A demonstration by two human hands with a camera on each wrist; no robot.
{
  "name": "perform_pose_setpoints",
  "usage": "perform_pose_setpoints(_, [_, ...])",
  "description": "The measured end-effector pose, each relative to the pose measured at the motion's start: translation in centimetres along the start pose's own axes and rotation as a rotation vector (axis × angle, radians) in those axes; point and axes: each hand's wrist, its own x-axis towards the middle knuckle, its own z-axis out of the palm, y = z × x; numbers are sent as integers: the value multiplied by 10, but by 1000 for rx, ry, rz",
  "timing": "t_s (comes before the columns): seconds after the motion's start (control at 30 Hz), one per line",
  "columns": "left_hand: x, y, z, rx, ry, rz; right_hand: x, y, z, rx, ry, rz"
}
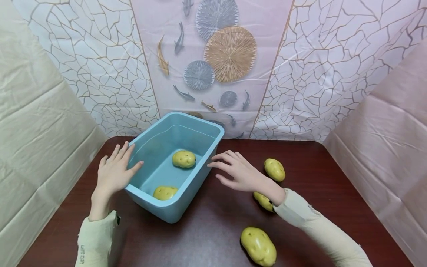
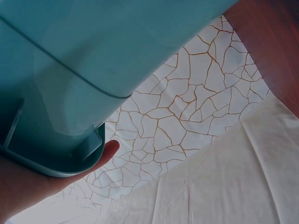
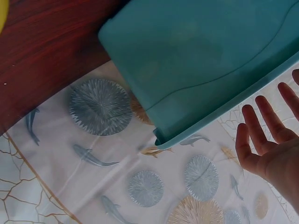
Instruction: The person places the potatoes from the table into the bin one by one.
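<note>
A blue plastic bin [image 1: 156,204] stands at an angle on the table with two yellow potatoes inside, one potato [image 1: 184,159] toward the middle and one potato [image 1: 165,193] at the near end. My left hand [image 1: 113,174] lies over the bin's left rim, fingers straight and thumb spread inward; the left wrist view has the rim against that hand [image 2: 28,191]. Beside the right rim hovers my right hand [image 1: 238,172], fingers loosely bent and holding nothing. In the right wrist view a gap shows between its fingertips [image 3: 260,100] and the rim.
On the dark red table [image 1: 207,237], right of the bin, lie a near potato [image 1: 258,246], a far potato [image 1: 274,170] and a potato [image 1: 263,201] partly hidden by my right wrist. A patterned cloth [image 1: 207,104] hangs behind, with pale cloth walls at both sides.
</note>
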Motion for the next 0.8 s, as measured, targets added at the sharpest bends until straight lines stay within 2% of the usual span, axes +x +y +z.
perform_pose_setpoints(0.8, [1,0,0,5,2,-4,-33,8,-4,-10,-21,77])
